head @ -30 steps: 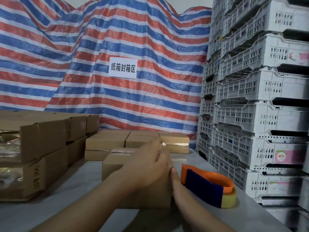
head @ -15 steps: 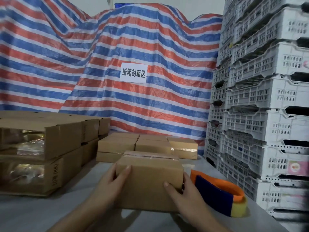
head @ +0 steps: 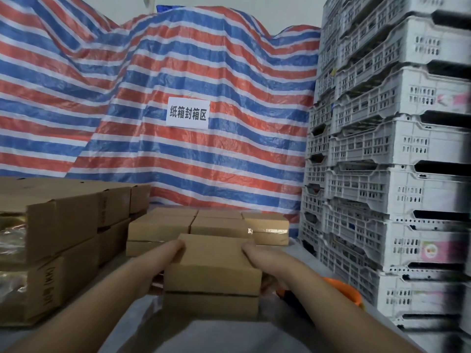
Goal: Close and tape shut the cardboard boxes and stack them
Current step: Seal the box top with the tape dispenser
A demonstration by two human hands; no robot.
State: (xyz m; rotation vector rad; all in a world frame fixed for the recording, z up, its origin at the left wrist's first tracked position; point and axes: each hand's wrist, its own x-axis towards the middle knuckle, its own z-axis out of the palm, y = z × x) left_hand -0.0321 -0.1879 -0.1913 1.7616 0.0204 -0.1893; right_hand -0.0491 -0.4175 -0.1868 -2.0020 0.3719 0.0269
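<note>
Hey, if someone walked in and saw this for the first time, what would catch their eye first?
Probably the red, white and blue striped tarp filling the back wall, with a white sign fixed at its middle. Next, the tall stack of white plastic crates at the right. Low in the centre, the left hand and right hand hold a cardboard box by its sides.

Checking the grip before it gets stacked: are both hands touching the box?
Touching. The head view shows the left hand and right hand against opposite sides of the cardboard box.
</note>
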